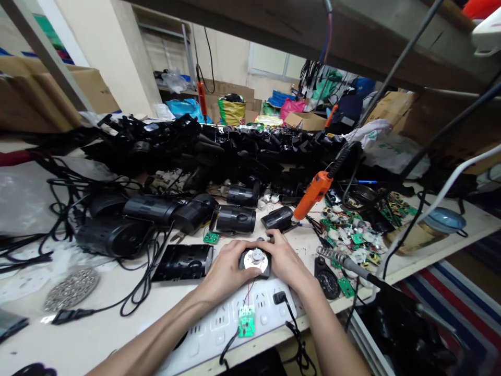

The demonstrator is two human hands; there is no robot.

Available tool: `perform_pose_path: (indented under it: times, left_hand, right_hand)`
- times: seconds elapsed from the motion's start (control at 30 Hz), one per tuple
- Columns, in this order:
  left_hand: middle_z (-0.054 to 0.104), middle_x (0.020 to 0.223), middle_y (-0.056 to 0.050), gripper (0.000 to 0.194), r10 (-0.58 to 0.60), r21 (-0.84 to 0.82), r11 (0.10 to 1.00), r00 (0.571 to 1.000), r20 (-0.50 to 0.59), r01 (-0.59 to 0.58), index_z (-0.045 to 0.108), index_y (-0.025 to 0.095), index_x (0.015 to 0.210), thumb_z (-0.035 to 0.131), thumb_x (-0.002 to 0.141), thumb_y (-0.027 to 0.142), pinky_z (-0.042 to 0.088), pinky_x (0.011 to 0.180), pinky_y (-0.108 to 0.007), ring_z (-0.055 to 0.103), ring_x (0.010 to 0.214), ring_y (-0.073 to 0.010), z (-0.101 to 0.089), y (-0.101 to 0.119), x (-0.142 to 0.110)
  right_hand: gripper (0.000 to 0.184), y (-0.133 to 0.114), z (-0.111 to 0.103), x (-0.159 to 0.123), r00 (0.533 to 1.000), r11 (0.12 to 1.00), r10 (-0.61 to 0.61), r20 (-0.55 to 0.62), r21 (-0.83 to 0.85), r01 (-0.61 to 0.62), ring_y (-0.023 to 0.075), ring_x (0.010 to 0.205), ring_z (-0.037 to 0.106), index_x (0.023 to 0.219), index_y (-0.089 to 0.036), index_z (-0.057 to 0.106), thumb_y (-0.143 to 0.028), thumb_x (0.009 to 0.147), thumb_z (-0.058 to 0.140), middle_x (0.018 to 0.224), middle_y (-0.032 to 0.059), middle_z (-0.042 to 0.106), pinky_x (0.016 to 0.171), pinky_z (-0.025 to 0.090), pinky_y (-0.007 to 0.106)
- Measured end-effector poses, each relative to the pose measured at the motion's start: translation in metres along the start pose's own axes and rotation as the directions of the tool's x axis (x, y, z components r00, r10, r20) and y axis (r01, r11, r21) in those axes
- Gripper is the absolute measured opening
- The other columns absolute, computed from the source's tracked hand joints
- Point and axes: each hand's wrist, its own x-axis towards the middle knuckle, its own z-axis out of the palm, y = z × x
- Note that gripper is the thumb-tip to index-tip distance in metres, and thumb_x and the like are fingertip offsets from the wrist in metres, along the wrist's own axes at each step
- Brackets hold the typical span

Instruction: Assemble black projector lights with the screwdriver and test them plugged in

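Observation:
My left hand (226, 267) and my right hand (285, 257) both grip a small black housing with a silver motor (255, 259) set in it, just above the bench near its front edge. Thin red wires run from the motor down to a small green circuit board (246, 320) lying on a white power strip (230, 324). The fingers of both hands curl around the housing's sides.
An orange hanging screwdriver (316, 193) dangles just beyond my right hand. A soldering iron (354, 267) rests to the right among several green boards (352, 235). Black plastic housings (203, 151) and cables (70, 209) crowd the back and left. A disc of screws (71, 286) lies left.

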Motion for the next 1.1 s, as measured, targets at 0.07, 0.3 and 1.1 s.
perform_pose_path:
  times: [0.07,0.3,1.1]
  left_hand:
    - [0.064,0.113,-0.007,0.042,0.000,0.044,0.999,1.000,0.022,-0.001,0.062,0.022,0.109,0.072,0.070,0.031,0.041,0.096,-0.042,0.056,0.109,-0.0277,0.000,0.001,0.000]
    - [0.064,0.107,-0.007,0.038,0.000,0.098,0.995,0.999,0.041,-0.004,0.063,0.020,0.103,0.071,0.070,0.036,0.045,0.090,-0.041,0.058,0.103,-0.0277,-0.003,0.005,0.001]
    - [0.058,0.108,-0.007,0.036,0.070,0.108,0.992,0.998,-0.006,-0.069,0.062,0.021,0.109,0.061,0.073,0.017,0.049,0.089,-0.040,0.058,0.101,-0.0246,-0.013,-0.002,-0.022]
  right_hand:
    - [0.039,-0.004,-0.001,0.007,0.999,0.997,0.008,0.039,-0.072,-0.006,0.0219,0.103,0.054,0.101,-0.029,0.071,-0.003,0.080,0.052,0.113,0.0054,0.055,0.090,0.047,0.034]
    - [0.036,-0.012,-0.017,-0.017,0.987,0.944,0.159,-0.007,-0.293,-0.154,0.0255,0.091,0.051,0.088,-0.020,0.068,0.001,0.082,0.039,0.097,0.0116,0.049,0.077,0.047,0.036]
    - [0.051,-0.022,-0.065,0.038,0.696,0.928,0.289,-0.658,0.370,-0.036,0.0199,0.070,0.061,0.115,-0.023,0.052,-0.041,0.072,0.074,0.079,-0.0005,0.062,0.077,0.050,0.040]
